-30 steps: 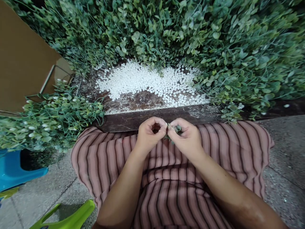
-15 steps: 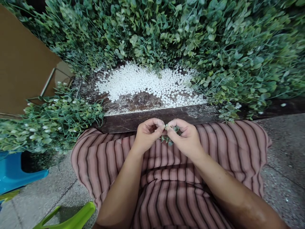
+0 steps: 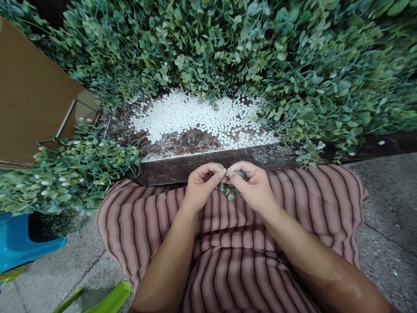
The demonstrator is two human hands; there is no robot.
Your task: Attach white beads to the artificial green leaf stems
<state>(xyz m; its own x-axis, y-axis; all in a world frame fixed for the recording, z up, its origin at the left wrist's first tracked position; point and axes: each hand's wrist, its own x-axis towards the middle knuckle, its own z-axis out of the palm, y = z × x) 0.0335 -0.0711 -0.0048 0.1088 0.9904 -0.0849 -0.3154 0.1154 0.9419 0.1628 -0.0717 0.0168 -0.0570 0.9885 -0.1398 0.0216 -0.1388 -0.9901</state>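
Over my striped lap, my left hand (image 3: pixel 203 184) and my right hand (image 3: pixel 252 184) meet fingertip to fingertip. Both are pinched on a small green leafy sprig (image 3: pixel 230 192), whose leaves hang below and between the fingers. A pale bit shows where the thumbs and index fingers come together; it is too small to make out fully. Just beyond my hands, many small white beads (image 3: pixel 182 114) lie heaped on a dark wooden table (image 3: pixel 169 170).
A thick mass of green artificial foliage (image 3: pixel 208 48) covers the table's far side and right. Sprigs with white tips (image 3: pixel 74 167) lie at left, near a cardboard box (image 3: pixel 29 87). A blue stool (image 3: pixel 19 237) and a lime-green plastic piece (image 3: pixel 109 300) stand on the floor.
My hands stay almost in place, still pinching the sprig, with only slight finger shifts. The view has tilted a little.
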